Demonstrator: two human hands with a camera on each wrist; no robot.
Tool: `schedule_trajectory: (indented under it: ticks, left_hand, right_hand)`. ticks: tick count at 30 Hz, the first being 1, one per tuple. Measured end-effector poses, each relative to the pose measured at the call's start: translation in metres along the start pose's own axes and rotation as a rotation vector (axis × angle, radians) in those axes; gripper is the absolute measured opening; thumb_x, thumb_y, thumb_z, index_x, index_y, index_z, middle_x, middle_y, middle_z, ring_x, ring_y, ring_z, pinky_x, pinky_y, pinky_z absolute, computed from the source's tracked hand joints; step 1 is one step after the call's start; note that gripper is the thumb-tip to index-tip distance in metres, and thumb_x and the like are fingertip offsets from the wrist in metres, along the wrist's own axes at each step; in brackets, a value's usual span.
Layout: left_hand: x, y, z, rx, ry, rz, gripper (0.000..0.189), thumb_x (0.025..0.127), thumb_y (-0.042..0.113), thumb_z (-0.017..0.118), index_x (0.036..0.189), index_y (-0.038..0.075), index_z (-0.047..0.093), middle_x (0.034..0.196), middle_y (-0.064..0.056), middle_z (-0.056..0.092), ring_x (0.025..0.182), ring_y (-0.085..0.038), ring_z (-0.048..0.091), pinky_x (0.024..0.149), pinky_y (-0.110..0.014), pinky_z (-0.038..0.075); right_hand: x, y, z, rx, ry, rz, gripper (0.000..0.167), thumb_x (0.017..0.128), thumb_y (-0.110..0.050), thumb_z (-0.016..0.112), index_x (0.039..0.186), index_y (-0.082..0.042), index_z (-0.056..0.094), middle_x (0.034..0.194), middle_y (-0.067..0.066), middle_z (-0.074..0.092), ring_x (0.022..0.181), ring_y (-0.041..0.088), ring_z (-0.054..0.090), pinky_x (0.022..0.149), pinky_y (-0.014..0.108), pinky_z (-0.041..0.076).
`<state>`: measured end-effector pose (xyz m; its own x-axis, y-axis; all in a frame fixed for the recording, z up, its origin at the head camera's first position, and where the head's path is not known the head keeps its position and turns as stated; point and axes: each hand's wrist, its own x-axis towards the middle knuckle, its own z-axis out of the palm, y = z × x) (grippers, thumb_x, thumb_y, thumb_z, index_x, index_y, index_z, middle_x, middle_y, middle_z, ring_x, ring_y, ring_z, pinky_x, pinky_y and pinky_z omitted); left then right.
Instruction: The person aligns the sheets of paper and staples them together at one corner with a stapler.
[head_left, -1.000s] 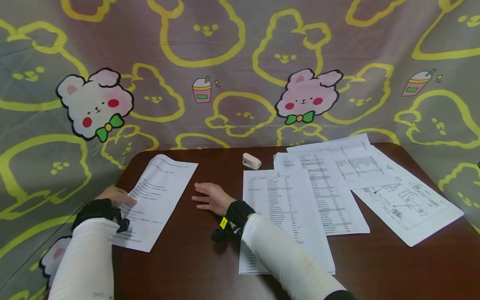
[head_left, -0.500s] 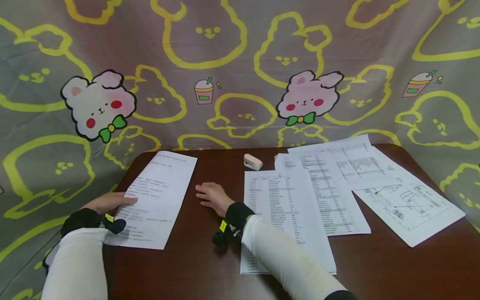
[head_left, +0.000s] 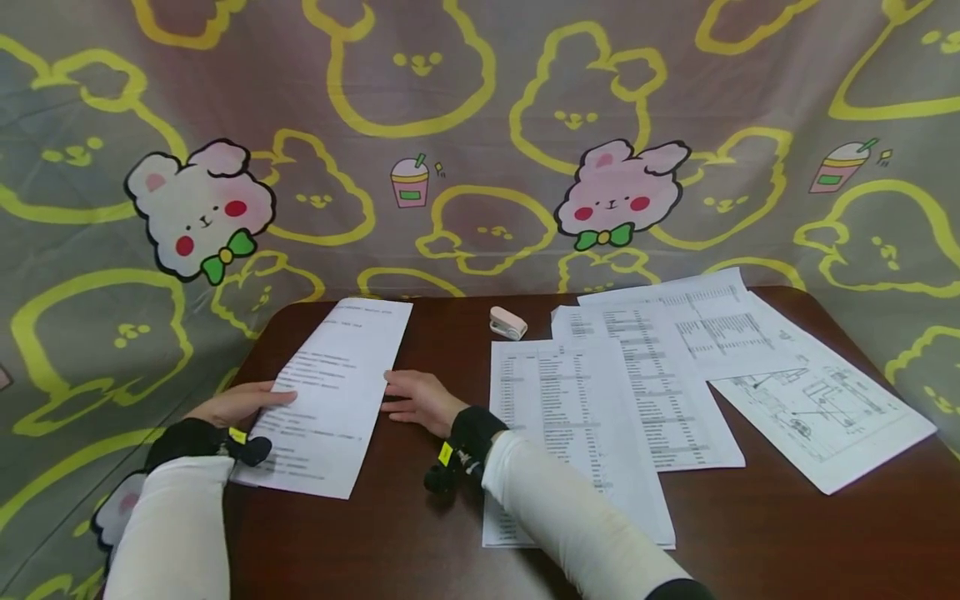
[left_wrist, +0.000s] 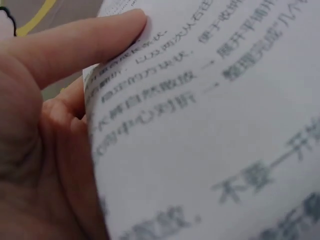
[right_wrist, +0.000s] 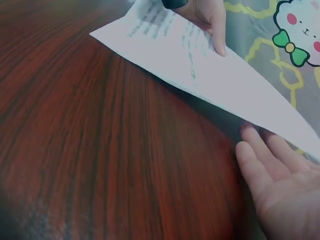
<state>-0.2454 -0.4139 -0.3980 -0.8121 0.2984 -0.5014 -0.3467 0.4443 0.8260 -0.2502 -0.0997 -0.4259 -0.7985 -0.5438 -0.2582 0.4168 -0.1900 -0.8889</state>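
Observation:
My left hand (head_left: pixel 238 403) pinches the left edge of printed paper (head_left: pixel 330 400), thumb on top and fingers underneath. In the left wrist view the thumb (left_wrist: pixel 100 37) lies across lines of printed text, and the paper bows away from the palm. My right hand (head_left: pixel 423 400) is at the opposite long edge, fingers extended and fingertips right at that edge. From the right wrist view, the paper (right_wrist: pixel 200 80) is tilted with its near edge raised over the wood, and the fingers of my right hand (right_wrist: pixel 285 175) reach just under it.
A stack of printed lists (head_left: pixel 555 400) lies under my right forearm. Behind it are another list (head_left: pixel 667 417) and a sheet with a line drawing (head_left: pixel 832 417). A small pale stapler (head_left: pixel 507 323) sits near the back edge of the brown table (head_left: pixel 420 533). A patterned curtain (head_left: pixel 465 150) hangs behind.
The left hand first drew back left along the paper's edge, then shifted right with the paper. The paper's right edge has come up to the right hand's fingertips, which were apart from it before.

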Motion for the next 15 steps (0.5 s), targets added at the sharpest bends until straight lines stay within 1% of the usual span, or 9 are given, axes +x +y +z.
schedule_trajectory:
  ticks: [3, 4, 5, 7, 10, 12, 15]
  left_hand:
    - [0.002, 0.002, 0.010, -0.042, 0.067, -0.020, 0.048, 0.101, 0.024, 0.055, 0.134, -0.008, 0.044, 0.100, -0.012, 0.071, 0.088, -0.032, 0.069, 0.077, -0.046, 0.055]
    - [0.003, 0.003, 0.013, -0.046, 0.075, -0.018, 0.048, 0.101, 0.024, 0.055, 0.134, -0.008, 0.044, 0.100, -0.012, 0.071, 0.088, -0.032, 0.069, 0.076, -0.046, 0.055]
    - [0.004, 0.004, 0.016, -0.045, 0.078, -0.010, 0.048, 0.101, 0.024, 0.054, 0.135, -0.008, 0.043, 0.100, -0.012, 0.070, 0.088, -0.032, 0.069, 0.076, -0.046, 0.055]
    - [0.005, 0.006, 0.021, -0.076, 0.096, -0.008, 0.048, 0.100, 0.024, 0.055, 0.135, -0.007, 0.043, 0.099, -0.011, 0.070, 0.087, -0.032, 0.069, 0.076, -0.045, 0.055]
    - [0.005, 0.008, 0.027, -0.135, 0.090, 0.015, 0.048, 0.101, 0.022, 0.055, 0.137, -0.005, 0.039, 0.100, -0.009, 0.070, 0.088, -0.031, 0.069, 0.077, -0.045, 0.055]
    - [0.004, 0.009, 0.029, -0.183, 0.073, 0.030, 0.044, 0.101, 0.021, 0.054, 0.136, -0.002, 0.040, 0.100, -0.008, 0.071, 0.089, -0.031, 0.069, 0.077, -0.046, 0.055]
    - [0.003, 0.011, 0.029, -0.230, -0.005, 0.068, 0.029, 0.103, 0.020, 0.048, 0.129, 0.007, 0.046, 0.100, -0.007, 0.071, 0.090, -0.029, 0.070, 0.078, -0.045, 0.055]
  right_hand:
    - [0.001, 0.001, 0.002, -0.002, 0.029, -0.016, 0.048, 0.099, -0.022, 0.057, 0.138, 0.005, 0.044, 0.120, 0.016, 0.059, 0.110, 0.035, 0.062, 0.090, 0.040, 0.051]
    - [0.002, 0.001, 0.002, -0.010, 0.045, -0.023, 0.049, 0.099, -0.020, 0.058, 0.138, 0.005, 0.044, 0.118, 0.015, 0.060, 0.106, 0.034, 0.064, 0.088, 0.039, 0.052]
    - [0.003, 0.001, 0.001, -0.026, 0.063, -0.033, 0.049, 0.098, -0.019, 0.058, 0.139, 0.005, 0.043, 0.116, 0.014, 0.061, 0.101, 0.032, 0.066, 0.085, 0.037, 0.053]
    - [0.003, 0.002, 0.001, -0.065, 0.100, -0.053, 0.048, 0.098, -0.016, 0.059, 0.139, 0.005, 0.044, 0.110, 0.014, 0.064, 0.089, 0.026, 0.069, 0.078, 0.035, 0.056]
    - [0.004, 0.002, 0.001, -0.122, 0.145, -0.066, 0.040, 0.096, -0.009, 0.059, 0.133, 0.004, 0.050, 0.097, 0.013, 0.068, 0.069, 0.018, 0.067, 0.068, 0.032, 0.057]
    - [0.004, 0.001, 0.001, -0.157, 0.164, -0.076, 0.035, 0.096, -0.005, 0.059, 0.129, 0.004, 0.054, 0.088, 0.013, 0.069, 0.061, 0.015, 0.065, 0.063, 0.032, 0.057]
    - [0.005, 0.001, 0.001, -0.190, 0.182, -0.096, 0.031, 0.095, -0.001, 0.057, 0.125, 0.004, 0.057, 0.082, 0.011, 0.067, 0.056, 0.014, 0.062, 0.059, 0.031, 0.057]
